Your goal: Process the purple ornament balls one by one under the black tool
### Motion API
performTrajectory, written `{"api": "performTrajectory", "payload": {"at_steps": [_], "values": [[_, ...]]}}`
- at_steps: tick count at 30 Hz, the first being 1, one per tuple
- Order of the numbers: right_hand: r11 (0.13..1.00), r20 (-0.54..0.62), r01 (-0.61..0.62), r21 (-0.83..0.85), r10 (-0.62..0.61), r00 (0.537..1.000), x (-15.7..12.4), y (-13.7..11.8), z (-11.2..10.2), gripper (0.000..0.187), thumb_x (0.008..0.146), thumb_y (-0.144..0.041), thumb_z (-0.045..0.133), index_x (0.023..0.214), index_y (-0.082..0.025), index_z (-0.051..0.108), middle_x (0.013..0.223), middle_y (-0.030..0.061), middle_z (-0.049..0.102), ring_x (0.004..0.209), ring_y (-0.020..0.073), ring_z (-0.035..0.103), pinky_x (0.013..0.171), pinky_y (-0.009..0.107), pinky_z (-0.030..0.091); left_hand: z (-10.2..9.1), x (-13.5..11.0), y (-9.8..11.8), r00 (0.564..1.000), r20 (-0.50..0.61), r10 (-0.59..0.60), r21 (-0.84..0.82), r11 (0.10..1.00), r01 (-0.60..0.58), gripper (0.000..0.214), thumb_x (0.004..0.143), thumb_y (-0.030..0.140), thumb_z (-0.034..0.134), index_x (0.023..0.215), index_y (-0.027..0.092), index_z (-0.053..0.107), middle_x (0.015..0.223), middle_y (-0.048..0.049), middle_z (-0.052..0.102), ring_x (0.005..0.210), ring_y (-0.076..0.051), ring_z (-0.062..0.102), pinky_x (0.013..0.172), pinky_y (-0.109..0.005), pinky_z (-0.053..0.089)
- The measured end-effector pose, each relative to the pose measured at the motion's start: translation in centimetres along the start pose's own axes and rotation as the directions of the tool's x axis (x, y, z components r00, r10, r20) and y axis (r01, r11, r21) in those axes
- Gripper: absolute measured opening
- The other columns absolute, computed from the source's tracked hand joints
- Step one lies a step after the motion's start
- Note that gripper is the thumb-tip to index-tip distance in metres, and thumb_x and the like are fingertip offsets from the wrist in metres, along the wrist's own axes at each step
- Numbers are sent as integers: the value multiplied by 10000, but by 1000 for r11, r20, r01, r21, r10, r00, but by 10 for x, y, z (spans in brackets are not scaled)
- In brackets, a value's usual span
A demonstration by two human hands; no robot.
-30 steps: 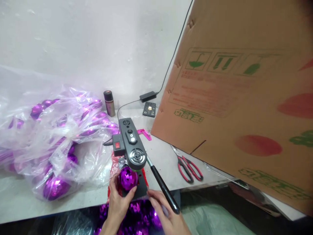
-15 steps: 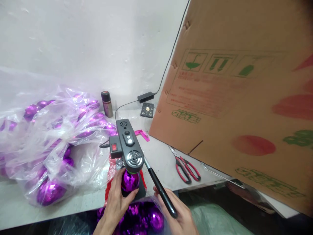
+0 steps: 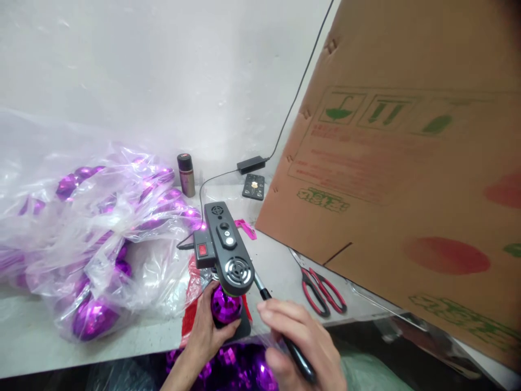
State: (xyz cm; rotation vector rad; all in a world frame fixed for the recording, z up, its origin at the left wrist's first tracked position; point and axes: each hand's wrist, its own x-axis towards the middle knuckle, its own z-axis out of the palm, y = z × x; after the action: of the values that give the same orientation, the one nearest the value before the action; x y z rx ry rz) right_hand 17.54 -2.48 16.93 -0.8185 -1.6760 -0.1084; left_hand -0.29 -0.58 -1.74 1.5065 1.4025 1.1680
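Left hand (image 3: 207, 328) holds a faceted purple ball (image 3: 226, 306) beneath a black machine (image 3: 234, 252); right hand (image 3: 307, 336) covers part of its handle (image 3: 299, 360).

Left grip (image 3: 207, 319) curls inward; right grip (image 3: 307, 339) arches palm-down.

The black device (image 3: 229, 251) hides the top of the purple ball (image 3: 226, 308) (the carton (image 3: 386, 206) is cropped at right).

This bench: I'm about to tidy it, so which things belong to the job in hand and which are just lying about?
Apparently in the job:
purple ball, in the left hand
black machine over it
black-handled lever, at the right hand
power adapter
bagged purple balls, probably

Seemingly lying about:
scissors
black-capped bottle
flat black item
pink strip
printed cardboard
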Motion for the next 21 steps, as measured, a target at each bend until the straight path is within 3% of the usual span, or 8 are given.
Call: {"api": "performTrajectory", "payload": {"at_steps": [4,9,15,18,21], "values": [[990,-166,-17,138,40,985,9,0,25,451,1172,-278,412,748,-209,550,623,-52,583,468,77,513,530,251,448,4,-3,-5,999,-27,36,39,999,-35,862,729,370,892,1486,194,521,1504,-194,634,1440,-436,600,1238,-675,457],[986,-364,-16,165,76,928,-15,4,49,453,1143,-186,419,699,-204,508,619,-55,487,477,71,397,519,250,341,9,-5,-10,997,-34,65,73,995,-62,874,712,342,885,1498,188,535,1503,-192,644,1416,-440,624,1209,-670,499],[983,-339,-44,177,103,935,-43,13,49,424,1135,-178,430,718,-206,498,650,-59,467,515,71,435,587,262,429,6,-5,-8,999,-16,41,72,997,-39,850,711,320,876,1486,186,555,1476,-194,661,1392,-426,641,1206,-671,502],[981,-335,-55,188,117,935,-43,13,48,437,1135,-178,408,708,-205,493,645,-59,464,507,69,427,564,252,416,2,-4,-8,999,40,33,61,997,-35,831,750,342,869,1503,190,552,1505,-200,648,1419,-423,626,1220,-675,489],[978,-362,-41,205,115,925,-38,10,49,455,1128,-149,363,692,-200,486,644,-50,490,499,66,427,543,249,398,3,-4,-9,999,24,47,56,997,-49,838,742,335,867,1502,177,551,1509,-212,645,1426,-435,622,1220,-688,484]]}}
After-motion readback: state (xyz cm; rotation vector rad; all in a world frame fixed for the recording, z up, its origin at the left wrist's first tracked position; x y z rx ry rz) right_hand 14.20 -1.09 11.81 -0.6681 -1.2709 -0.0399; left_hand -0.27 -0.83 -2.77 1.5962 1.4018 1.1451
